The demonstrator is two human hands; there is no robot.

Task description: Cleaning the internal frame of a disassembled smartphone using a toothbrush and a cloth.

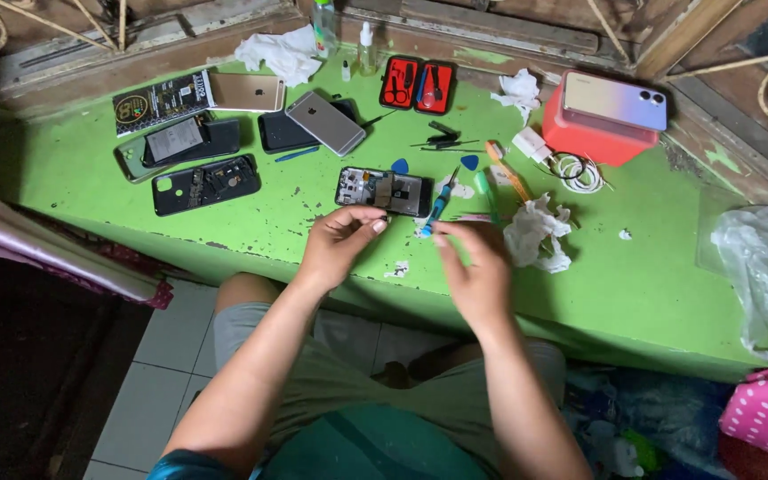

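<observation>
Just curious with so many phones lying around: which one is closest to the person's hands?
The opened phone with its insides exposed, lying just beyond the left hand and right hand. The other phones lie farther left or on the red box.

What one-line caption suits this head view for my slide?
Left hand and right hand work beside an opened phone and blue screwdriver on a cluttered green table.

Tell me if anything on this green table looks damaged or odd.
Yes: the opened phone by the left hand has its insides exposed, and the green table has chipped paint along its front edge.
</observation>
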